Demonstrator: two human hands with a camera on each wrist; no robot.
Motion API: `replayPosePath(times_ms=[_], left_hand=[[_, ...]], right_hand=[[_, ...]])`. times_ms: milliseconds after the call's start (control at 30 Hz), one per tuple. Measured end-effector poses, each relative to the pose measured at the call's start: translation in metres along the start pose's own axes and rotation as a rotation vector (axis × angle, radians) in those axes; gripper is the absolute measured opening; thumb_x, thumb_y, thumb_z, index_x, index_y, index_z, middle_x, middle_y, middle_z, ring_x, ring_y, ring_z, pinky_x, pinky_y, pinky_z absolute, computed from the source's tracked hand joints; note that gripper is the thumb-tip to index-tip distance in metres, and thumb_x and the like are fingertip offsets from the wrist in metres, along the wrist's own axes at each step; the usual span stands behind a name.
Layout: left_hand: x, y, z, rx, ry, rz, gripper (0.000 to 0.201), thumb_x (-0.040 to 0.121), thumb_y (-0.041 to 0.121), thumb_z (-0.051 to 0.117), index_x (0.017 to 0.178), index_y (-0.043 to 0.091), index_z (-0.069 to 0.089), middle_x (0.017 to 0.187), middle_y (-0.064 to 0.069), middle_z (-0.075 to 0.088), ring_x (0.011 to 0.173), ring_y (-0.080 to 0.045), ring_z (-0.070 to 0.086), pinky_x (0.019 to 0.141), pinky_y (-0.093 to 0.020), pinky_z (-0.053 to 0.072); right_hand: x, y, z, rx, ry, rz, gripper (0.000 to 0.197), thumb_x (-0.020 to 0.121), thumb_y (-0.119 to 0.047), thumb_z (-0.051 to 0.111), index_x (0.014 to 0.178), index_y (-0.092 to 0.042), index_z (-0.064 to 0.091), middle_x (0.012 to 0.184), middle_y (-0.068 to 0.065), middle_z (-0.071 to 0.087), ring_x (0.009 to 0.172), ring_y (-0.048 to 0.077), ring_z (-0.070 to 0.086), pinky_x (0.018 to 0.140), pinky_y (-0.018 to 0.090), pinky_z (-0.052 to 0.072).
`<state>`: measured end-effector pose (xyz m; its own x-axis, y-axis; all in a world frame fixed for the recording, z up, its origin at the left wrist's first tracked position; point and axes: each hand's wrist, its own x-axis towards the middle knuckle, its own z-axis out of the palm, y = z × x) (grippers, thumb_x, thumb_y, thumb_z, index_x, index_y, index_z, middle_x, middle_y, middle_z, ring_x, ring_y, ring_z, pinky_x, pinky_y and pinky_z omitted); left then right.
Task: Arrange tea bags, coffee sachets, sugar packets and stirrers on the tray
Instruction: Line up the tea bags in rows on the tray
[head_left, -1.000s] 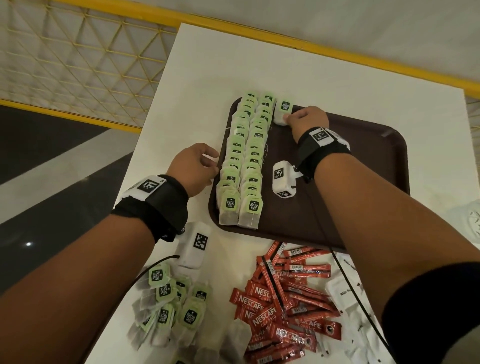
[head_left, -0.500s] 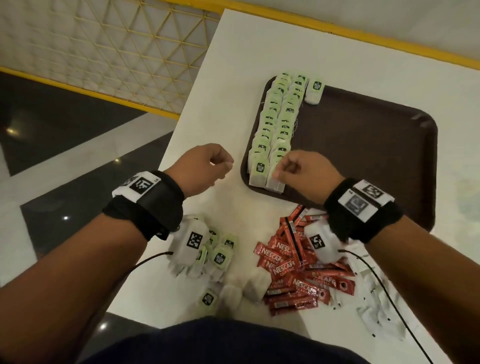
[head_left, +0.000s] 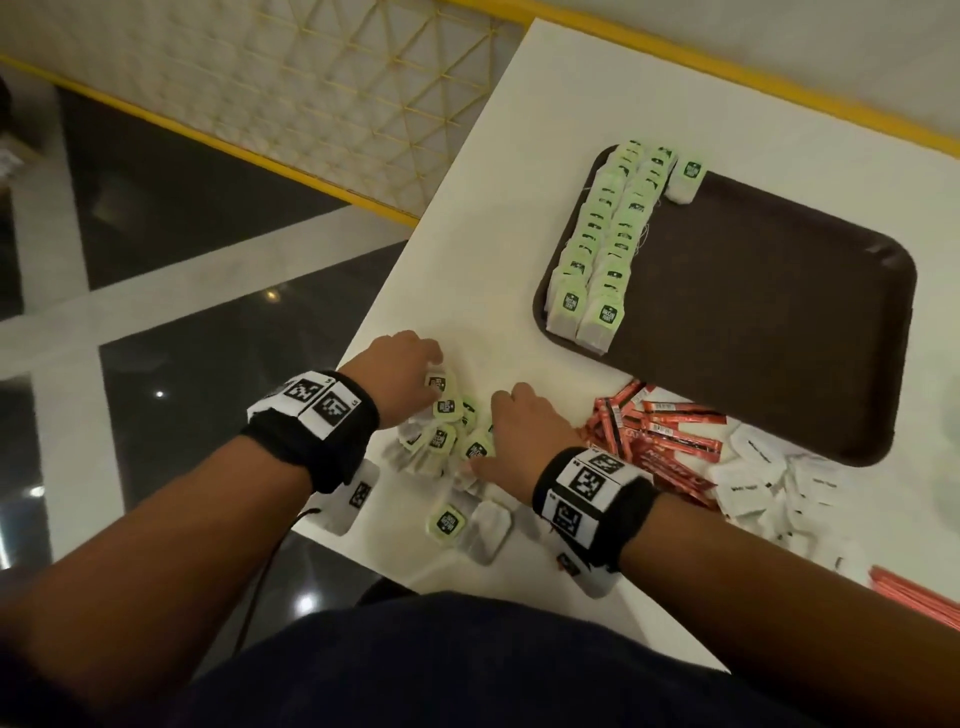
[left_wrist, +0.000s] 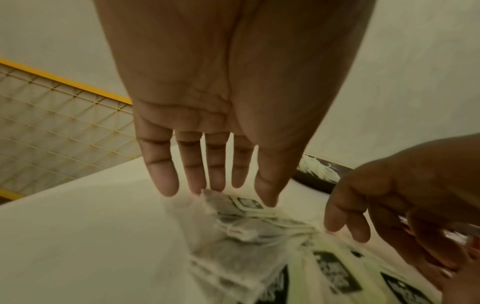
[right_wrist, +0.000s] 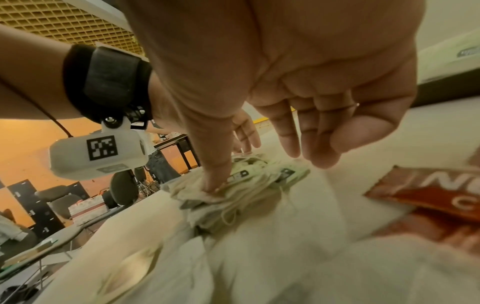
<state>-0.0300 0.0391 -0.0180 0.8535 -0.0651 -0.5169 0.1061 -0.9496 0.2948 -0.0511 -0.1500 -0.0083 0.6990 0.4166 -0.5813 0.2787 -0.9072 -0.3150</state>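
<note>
Both your hands over the loose tea bags

At the frame's lower centre, your left hand (head_left: 402, 369) and right hand (head_left: 524, 436) reach, fingers relaxed, grips released, onto the tea bag pile (head_left: 447, 436) on the tabletop (head_left: 493, 208).

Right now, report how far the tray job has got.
Done: two rows of tea bags on the tray. In hand: left hand and right hand at the loose tea bags. Left: coffee sachets, sugar packets, stirrers.
</note>
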Motion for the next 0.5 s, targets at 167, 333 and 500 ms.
replayPosePath(times_ms=[167,333,500], left_hand=[[0.004,-0.002,0.009,0.006,0.043,-0.040,0.052,0.083,0.040,0.073,0.127,0.020,0.053,0.121,-0.005,0.054,0.112,-0.026,0.052,0.094,-0.038,0.046],[0.006,0.002,0.011,-0.029,0.059,-0.060,0.042,0.080,0.034,0.078,0.114,0.017,0.058,0.115,-0.006,0.047,0.103,-0.026,0.054,0.087,-0.035,0.049],[0.007,0.000,0.010,-0.063,0.051,-0.060,0.034,0.080,0.027,0.076,0.106,0.018,0.057,0.108,-0.002,0.055,0.093,-0.021,0.056,0.079,-0.031,0.047]], right_hand=[[0.008,-0.002,0.001,0.027,0.003,0.058,0.058,0.081,-0.044,0.072,0.119,-0.009,0.045,0.121,0.011,0.043,0.112,0.032,0.049,0.089,0.043,0.047],[0.014,0.001,0.003,0.062,-0.039,0.102,0.062,0.078,-0.046,0.075,0.121,-0.010,0.049,0.122,0.011,0.045,0.112,0.032,0.051,0.092,0.040,0.048],[0.013,0.003,0.004,0.194,-0.035,0.044,0.038,0.079,-0.029,0.076,0.098,-0.018,0.046,0.101,0.003,0.056,0.090,0.024,0.055,0.070,0.030,0.040]])
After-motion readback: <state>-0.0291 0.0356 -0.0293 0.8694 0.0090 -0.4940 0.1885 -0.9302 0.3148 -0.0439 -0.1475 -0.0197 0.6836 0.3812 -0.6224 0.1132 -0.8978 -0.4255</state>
